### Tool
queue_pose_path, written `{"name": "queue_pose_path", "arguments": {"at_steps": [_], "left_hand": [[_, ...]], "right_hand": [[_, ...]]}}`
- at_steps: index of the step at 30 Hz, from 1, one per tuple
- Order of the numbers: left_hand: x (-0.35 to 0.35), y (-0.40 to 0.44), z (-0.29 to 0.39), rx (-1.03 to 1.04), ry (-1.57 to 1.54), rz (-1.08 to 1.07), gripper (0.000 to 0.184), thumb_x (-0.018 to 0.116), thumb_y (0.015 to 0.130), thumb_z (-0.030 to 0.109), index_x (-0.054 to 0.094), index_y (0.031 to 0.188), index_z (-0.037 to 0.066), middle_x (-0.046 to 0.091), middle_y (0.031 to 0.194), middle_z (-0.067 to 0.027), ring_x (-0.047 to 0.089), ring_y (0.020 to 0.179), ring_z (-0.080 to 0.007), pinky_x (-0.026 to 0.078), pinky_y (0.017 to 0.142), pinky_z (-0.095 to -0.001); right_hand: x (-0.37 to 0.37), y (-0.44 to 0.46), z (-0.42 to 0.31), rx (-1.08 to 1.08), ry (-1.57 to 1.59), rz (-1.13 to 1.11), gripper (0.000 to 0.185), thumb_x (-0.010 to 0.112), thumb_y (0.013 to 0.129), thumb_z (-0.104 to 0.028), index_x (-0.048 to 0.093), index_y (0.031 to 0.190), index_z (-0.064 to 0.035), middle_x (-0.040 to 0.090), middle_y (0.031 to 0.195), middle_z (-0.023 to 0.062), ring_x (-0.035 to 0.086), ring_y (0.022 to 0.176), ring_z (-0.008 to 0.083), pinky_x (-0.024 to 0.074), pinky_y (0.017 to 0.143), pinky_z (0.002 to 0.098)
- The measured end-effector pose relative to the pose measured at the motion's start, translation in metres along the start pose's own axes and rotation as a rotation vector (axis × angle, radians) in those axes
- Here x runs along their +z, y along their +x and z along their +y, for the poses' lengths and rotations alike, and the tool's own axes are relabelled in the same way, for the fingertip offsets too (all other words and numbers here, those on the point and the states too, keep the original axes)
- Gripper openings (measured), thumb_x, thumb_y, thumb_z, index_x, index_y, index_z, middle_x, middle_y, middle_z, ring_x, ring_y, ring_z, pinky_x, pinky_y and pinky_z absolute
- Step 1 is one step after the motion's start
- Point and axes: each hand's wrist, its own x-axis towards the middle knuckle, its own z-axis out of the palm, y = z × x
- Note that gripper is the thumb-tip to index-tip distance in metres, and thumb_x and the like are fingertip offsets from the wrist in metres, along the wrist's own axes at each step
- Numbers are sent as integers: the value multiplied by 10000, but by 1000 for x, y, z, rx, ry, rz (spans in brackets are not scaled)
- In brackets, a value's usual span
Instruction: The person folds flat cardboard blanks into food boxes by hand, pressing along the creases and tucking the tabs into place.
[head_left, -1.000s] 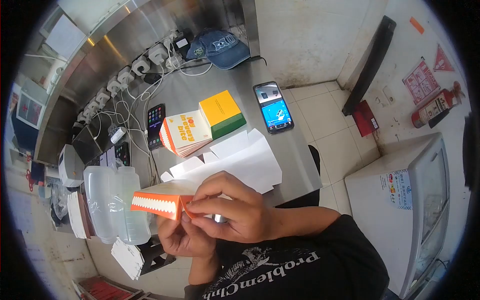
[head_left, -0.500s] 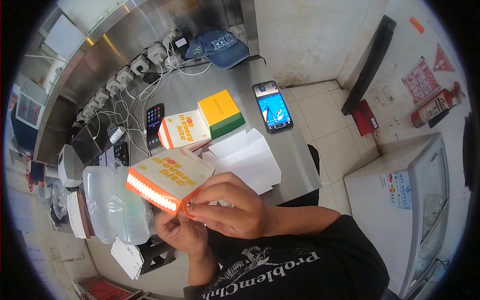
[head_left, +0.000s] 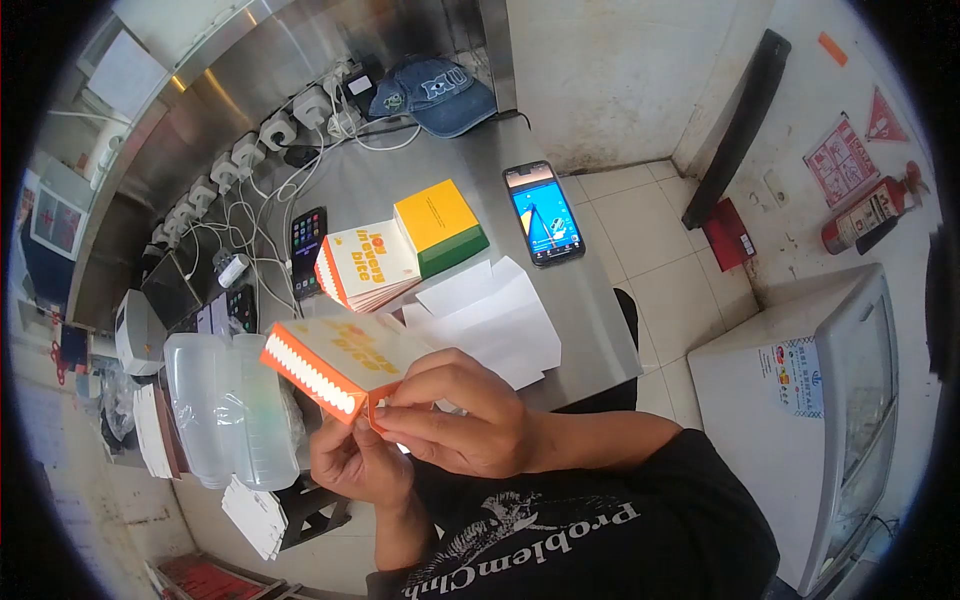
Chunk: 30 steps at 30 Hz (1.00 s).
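A white cardboard food box (head_left: 350, 358) with orange edges and yellow "joy in every bite" lettering is held tilted above the near side of the metal table. My right hand (head_left: 460, 410) comes from the right, its thumb and fingers pinching the orange flap at the box's near corner. Just below, my left hand (head_left: 365, 465) has its fingers closed on the same corner. Behind the box lies a stack of flat matching cartons (head_left: 375, 265), beside a yellow and green carton (head_left: 440, 225). White unprinted card sheets (head_left: 500, 320) lie to its right.
A lit phone (head_left: 545, 215) lies near the table's right edge, another phone (head_left: 308, 250) by tangled white cables. A cap (head_left: 435, 95) sits at the back near several plugged-in chargers. Clear plastic containers (head_left: 230, 410) stand at left. A white freezer (head_left: 760, 440) stands on the right.
The box has tipped, so its printed top shows narrower, and more of the carton stack behind is visible. Both hands stay at the same corner with barely any shift.
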Motion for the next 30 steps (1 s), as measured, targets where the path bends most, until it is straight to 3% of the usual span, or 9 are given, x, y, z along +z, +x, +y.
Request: {"name": "queue_pose_path", "arguments": {"at_steps": [5,11,13,14,17,20,27,30], "left_hand": [[1,-2,-5,24,6,5,103,722,1080,35,680,1165,-6,791,1162,-223,770,1057,-238,618,946,-386],[4,-7,0,3,66,-78,200,693,1099,54,672,1287,-11,774,1227,-247,764,1103,-274,609,994,-425],[11,-7,2,15,-82,-9,262,662,1140,191,661,1269,-37,762,1231,-241,756,1105,-272,609,981,-401],[11,-11,3,15,-81,-8,262,662,1140,191,661,1269,-37,762,1231,-241,757,1105,-272,609,981,-401],[14,-25,7,-15,-84,-89,406,617,1148,277,611,1386,-52,710,1357,-261,718,1206,-304,569,1065,-445],[21,-31,10,-53,-87,-104,608,670,1100,377,515,1518,-37,610,1504,-266,649,1328,-328,494,1173,-477],[22,-20,20,-41,-123,-99,507,661,1128,398,532,1406,-6,668,1365,-180,666,1232,-275,508,1136,-460],[12,-15,25,-174,-169,-10,359,627,1158,356,577,1287,24,692,1273,-150,666,1192,-264,508,1090,-446]], "right_hand": [[3,-4,-1,-14,-23,20,311,898,851,-28,818,1150,5,709,1143,93,718,1013,274,605,863,395],[2,-4,1,2,-72,34,323,913,839,-45,827,1148,-4,719,1135,88,724,1013,273,611,852,386],[3,-3,4,-1,-81,28,329,919,834,-50,829,1148,-8,722,1134,85,726,1014,273,614,854,380],[4,-2,6,-27,-92,34,341,924,828,-55,830,1153,-13,726,1138,83,729,1024,274,619,853,378],[4,-2,7,-45,-123,46,352,933,814,-64,833,1149,-23,735,1139,81,737,1036,279,628,848,375],[0,-3,9,-41,-126,53,353,941,799,-67,836,1134,-31,743,1131,83,745,1026,286,632,840,376],[3,-9,8,-62,30,6,314,921,797,-17,800,1087,-27,746,1124,95,745,992,322,624,840,396],[3,-7,12,-15,107,-37,313,895,822,-19,762,1105,-8,734,1170,142,741,1027,322,616,867,405]]}}
